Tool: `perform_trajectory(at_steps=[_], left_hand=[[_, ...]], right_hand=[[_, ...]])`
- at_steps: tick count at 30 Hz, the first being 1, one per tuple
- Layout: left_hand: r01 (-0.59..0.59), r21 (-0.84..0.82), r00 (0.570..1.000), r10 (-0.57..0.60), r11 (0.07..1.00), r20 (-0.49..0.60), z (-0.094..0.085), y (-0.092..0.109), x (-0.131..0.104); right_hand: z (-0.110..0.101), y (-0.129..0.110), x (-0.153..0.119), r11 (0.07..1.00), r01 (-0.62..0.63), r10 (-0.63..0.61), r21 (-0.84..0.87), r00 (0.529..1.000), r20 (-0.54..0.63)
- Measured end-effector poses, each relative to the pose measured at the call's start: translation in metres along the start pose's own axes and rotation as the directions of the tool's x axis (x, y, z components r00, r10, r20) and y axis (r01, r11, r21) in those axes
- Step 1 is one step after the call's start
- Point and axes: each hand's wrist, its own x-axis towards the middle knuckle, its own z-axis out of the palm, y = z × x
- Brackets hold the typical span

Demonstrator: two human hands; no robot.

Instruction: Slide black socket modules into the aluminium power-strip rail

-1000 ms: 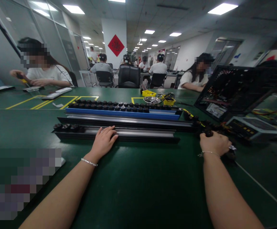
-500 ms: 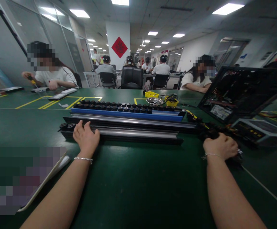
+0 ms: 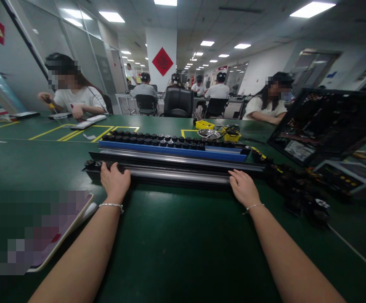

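Nearest to me on the green table lies a long black rail (image 3: 179, 176) with a shiny metal groove. My left hand (image 3: 115, 183) is at its left end, fingers bent over the upper edge and thumb against the near side. Small black parts (image 3: 95, 165) sit in the groove by those fingers. At the opposite end, my right hand (image 3: 244, 188) closes over the rail, fingertips on the top edge and thumb hidden. Just behind is a second black rail (image 3: 176, 158). Beyond it a blue rail (image 3: 170, 150) stands before rows of small black knob-like parts (image 3: 157, 139).
Right of my hand is a heap of black parts (image 3: 299, 189), beside a metal-cased unit (image 3: 350, 176) and an open computer case (image 3: 324, 122). A tablet-like item (image 3: 72, 223) lies at left. Yellow trays (image 3: 204, 125) and a metal dish (image 3: 208, 134) stand farther back. Co-workers (image 3: 78, 97) sit across the table.
My right hand has left the heap of black parts and moved left onto the rail's right end. My left hand stays at the left end. The whole view has shifted slightly.
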Motion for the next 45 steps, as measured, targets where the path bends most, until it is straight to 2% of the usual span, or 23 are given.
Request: perform_trajectory(at_steps=[4,16,25,45], left_hand=[[0.011,-0.004,1.000,-0.011,1.000,-0.005,0.001,-0.001,0.002],[0.109,-0.001,0.993,-0.109,0.994,-0.046,0.003,-0.004,0.005],[0.130,-0.061,0.989,-0.134,0.990,-0.066,0.006,-0.010,0.009],[0.072,-0.073,0.997,-0.075,0.995,-0.032,0.004,-0.003,0.003]], right_hand=[[0.003,0.004,0.001,0.998,0.003,-0.008,0.065,0.998,0.069],[0.000,0.004,0.002,0.994,-0.020,0.013,0.105,0.997,0.071],[0.000,0.004,0.002,0.992,-0.006,-0.001,0.127,0.998,0.057],[0.000,0.004,0.001,0.992,-0.035,0.027,0.118,0.997,0.071]])
